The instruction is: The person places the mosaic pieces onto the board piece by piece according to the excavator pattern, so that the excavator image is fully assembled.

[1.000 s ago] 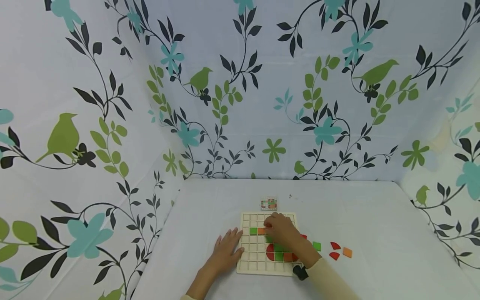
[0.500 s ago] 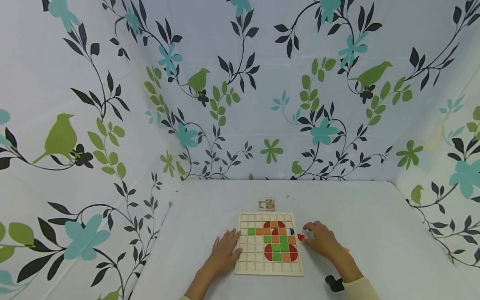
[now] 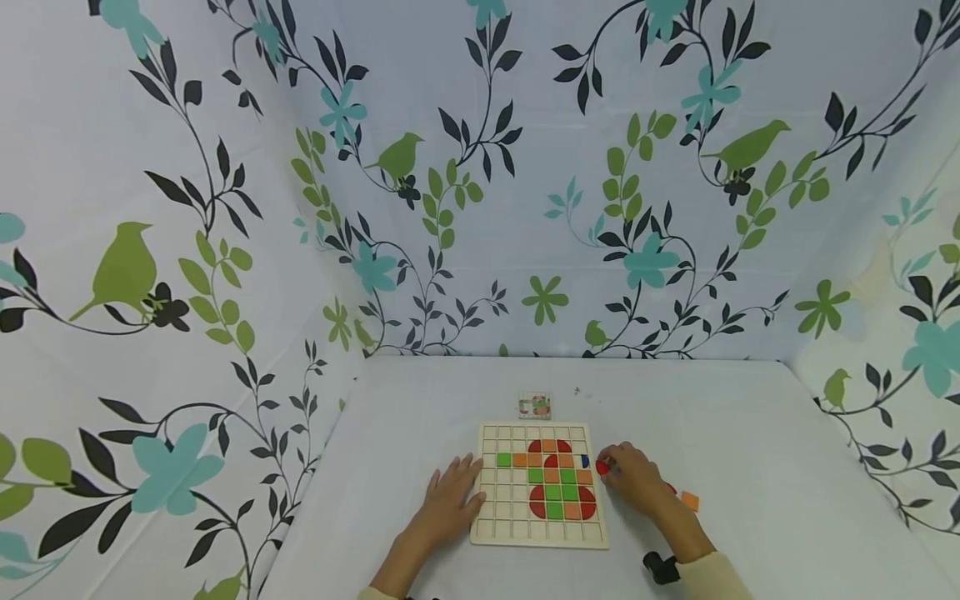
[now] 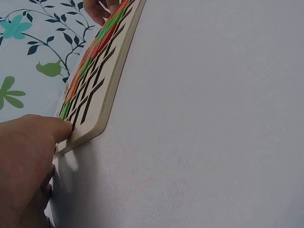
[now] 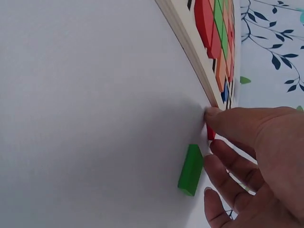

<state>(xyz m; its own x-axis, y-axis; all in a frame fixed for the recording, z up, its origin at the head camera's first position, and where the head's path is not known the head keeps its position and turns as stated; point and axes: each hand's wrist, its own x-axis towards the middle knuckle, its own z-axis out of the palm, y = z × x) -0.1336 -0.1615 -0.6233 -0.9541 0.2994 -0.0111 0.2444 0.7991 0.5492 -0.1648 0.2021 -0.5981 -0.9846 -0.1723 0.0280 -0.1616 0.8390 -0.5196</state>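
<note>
A pale wooden grid board lies flat on the white table, partly filled with red, green and orange tiles. One blue piece sits near its right edge. My left hand lies along the board's left edge, fingers extended; in the left wrist view the thumb touches the board's corner. Just beyond the right edge, my right hand pinches a red rounded tile between thumb and fingers. In the right wrist view, a green tile lies on the table beside the fingers.
A small pattern card lies behind the board. To the right of my right hand are an orange tile and a red tile partly covered by the wrist. A patterned cloth hangs behind the table.
My right hand has left the board's upper middle and moved right, past the board's edge. Its fingers have closed on a red tile there. The left hand stays in place.
</note>
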